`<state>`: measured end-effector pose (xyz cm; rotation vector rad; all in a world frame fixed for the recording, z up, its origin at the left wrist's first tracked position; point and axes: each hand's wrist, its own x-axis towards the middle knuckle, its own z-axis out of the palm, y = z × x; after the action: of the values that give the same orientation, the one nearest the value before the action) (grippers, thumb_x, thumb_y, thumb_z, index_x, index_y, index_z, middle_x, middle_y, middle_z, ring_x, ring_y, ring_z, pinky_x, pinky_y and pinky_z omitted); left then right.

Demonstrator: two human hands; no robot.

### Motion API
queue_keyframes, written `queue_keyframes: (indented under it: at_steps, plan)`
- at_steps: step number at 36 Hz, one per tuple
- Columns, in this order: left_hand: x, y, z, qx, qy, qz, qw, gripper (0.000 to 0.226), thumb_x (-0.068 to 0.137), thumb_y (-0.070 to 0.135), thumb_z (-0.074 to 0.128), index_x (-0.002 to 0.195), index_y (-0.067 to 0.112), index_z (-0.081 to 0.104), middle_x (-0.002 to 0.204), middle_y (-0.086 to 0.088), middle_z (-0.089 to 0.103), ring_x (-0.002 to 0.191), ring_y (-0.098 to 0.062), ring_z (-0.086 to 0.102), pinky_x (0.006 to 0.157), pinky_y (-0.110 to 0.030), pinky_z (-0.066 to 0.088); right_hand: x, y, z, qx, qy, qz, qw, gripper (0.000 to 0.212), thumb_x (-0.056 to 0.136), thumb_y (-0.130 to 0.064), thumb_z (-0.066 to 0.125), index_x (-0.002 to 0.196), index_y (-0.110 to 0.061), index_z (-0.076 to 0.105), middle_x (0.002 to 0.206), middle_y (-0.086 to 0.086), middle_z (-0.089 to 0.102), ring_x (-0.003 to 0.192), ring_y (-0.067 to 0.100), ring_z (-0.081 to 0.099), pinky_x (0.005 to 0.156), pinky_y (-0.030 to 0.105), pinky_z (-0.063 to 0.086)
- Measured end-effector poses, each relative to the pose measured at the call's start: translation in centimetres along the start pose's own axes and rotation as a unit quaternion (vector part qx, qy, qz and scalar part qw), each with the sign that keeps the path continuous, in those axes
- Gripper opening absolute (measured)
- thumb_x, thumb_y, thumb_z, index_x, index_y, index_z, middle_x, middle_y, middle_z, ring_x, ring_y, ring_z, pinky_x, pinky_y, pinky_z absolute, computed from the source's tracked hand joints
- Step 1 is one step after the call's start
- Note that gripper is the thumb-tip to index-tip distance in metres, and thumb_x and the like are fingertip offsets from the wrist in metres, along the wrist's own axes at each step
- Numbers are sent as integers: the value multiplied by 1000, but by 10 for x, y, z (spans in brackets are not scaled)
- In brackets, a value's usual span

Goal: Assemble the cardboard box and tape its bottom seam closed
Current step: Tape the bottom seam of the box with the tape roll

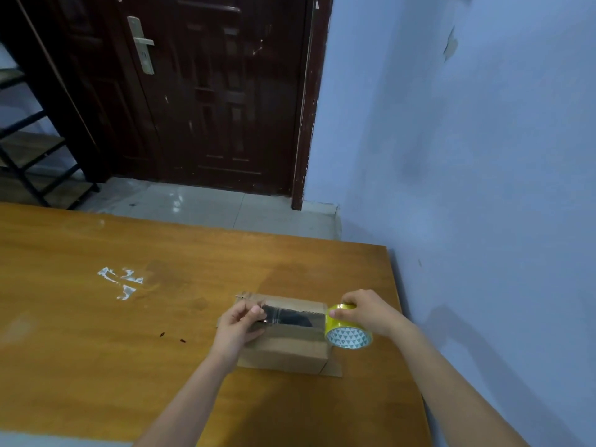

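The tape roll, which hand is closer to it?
Right. The right hand grips the tape roll at the box's right end. The left hand is at the box's left end, pinching the free end of the pulled-out tape strip.

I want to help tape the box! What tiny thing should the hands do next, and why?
Probably lower the stretched tape strip onto the cardboard box top. The left hand pinches its free end and the right hand holds the tape roll past the box's right edge, so the strip already spans it.
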<state>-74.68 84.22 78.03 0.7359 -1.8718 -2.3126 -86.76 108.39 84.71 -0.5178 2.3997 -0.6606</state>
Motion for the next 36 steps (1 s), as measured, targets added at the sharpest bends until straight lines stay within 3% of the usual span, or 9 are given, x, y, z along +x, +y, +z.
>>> queue_keyframes:
  at_steps: [3,7,11,20,24,28,31,36]
  plan:
    - [5,-3,0,30,7,-22,999,22,94,9,54,73,5,56,102,-13,61,103,-24,58,79,-31,55,2,2,1,-5,-11,0,1000,34,83,-55,59,80,-21,62,81,0,63,68,11,57,58,25,44]
    - [8,-9,1,73,27,-48,996,21,96,12,51,81,1,60,89,-16,63,79,-22,60,78,-31,53,6,5,4,4,-11,-2,1000,33,82,-55,61,72,-23,60,73,-5,58,64,10,53,54,22,39]
    - [14,-6,0,36,45,-67,996,26,99,14,45,93,-4,62,90,-16,70,82,-20,66,76,-24,55,13,2,9,0,-8,-8,1000,34,81,-55,61,64,-27,53,67,-7,54,59,10,50,52,24,36]
    - [17,-9,-2,-23,60,-77,995,25,99,14,45,88,-4,58,87,-16,72,83,-23,69,67,-19,57,21,-12,10,-57,8,-36,998,35,83,-59,57,61,-35,42,63,-13,46,55,2,43,47,16,29]
    - [16,-9,-2,-25,60,-76,995,25,99,14,45,89,-4,59,87,-16,73,83,-23,69,67,-19,57,22,-7,12,-43,14,-34,998,41,81,-61,57,67,-23,53,66,-5,53,57,9,46,51,23,34]
    - [16,-8,-2,-32,72,-81,994,26,99,15,45,86,-2,58,84,-17,71,81,-24,70,67,-22,57,21,-2,13,5,13,-42,999,43,81,-61,56,64,-22,51,65,-4,50,57,10,45,53,27,35]
    - [17,-6,-2,-59,92,-90,990,26,100,13,42,77,3,50,82,-20,69,77,-26,70,61,-22,58,18,5,10,116,-15,-46,992,36,84,-54,59,61,-26,54,65,-4,48,60,9,45,58,27,38]
    - [17,-2,-6,-54,89,-82,991,22,100,17,43,88,2,53,85,-18,72,77,-27,71,59,-23,58,9,16,2,266,-57,-84,959,16,84,-33,68,73,-23,65,71,-9,62,69,6,56,69,21,41]
